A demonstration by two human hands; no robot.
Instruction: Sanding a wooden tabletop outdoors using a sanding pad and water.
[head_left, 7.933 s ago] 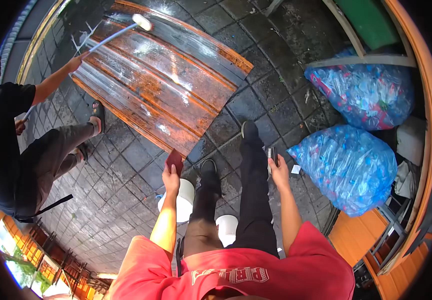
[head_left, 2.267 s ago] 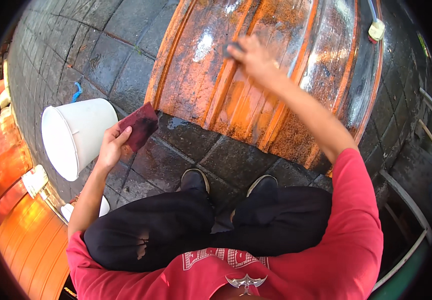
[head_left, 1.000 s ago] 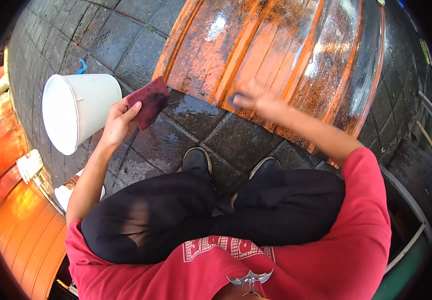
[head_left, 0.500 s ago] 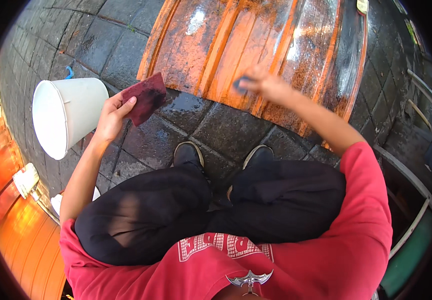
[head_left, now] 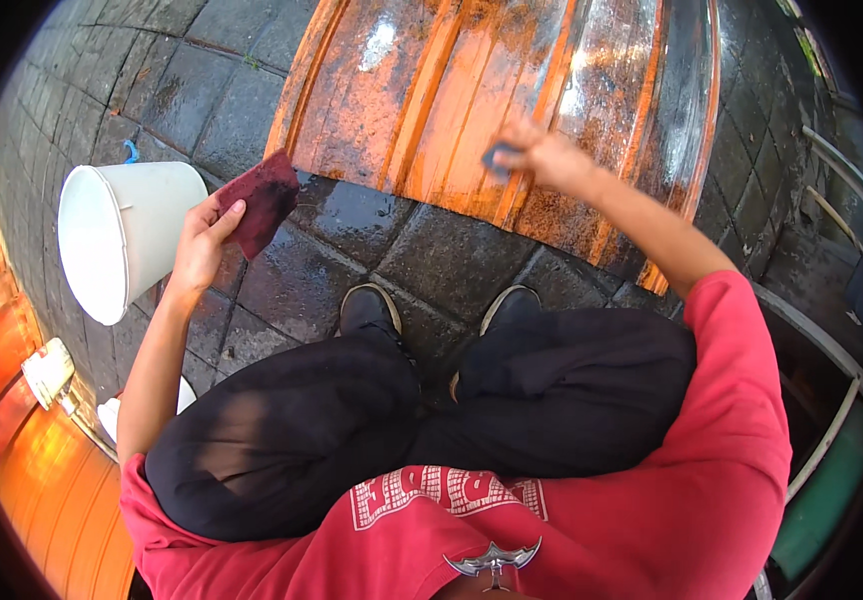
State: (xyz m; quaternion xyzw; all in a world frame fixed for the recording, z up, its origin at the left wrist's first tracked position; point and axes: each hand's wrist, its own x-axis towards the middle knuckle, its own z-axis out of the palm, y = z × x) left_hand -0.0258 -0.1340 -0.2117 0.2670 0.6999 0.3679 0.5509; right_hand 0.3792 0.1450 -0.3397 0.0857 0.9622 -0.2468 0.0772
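My left hand (head_left: pixel 207 245) grips a maroon, dark-stained flat pad or sheet (head_left: pixel 262 215) just off the near left corner of a wet orange, rust-mottled corrugated metal panel (head_left: pixel 432 110), lying on dark paving tiles (head_left: pixel 422 260). My right hand (head_left: pixel 547 155) is closed on a small dark blue-grey block (head_left: pixel 500 160) at the panel's lower middle; whether it presses on the surface is hard to tell. A white plastic bucket (head_left: pixel 157 230) stands left of my left hand, in front of my squatting legs.
A second white container (head_left: pixel 177 395) sits low at the left, beside a pale roller or brush head (head_left: pixel 49 372) on a pole. More orange corrugated sheets (head_left: pixel 52 500) lie along the left side. Metal frame pieces (head_left: pixel 822 340) and a green surface (head_left: pixel 832 490) are at the right.
Since the first frame, I have squatted by the panel and the co-worker has left view. Over the last second my right hand has moved up and right on the panel, still holding the block.
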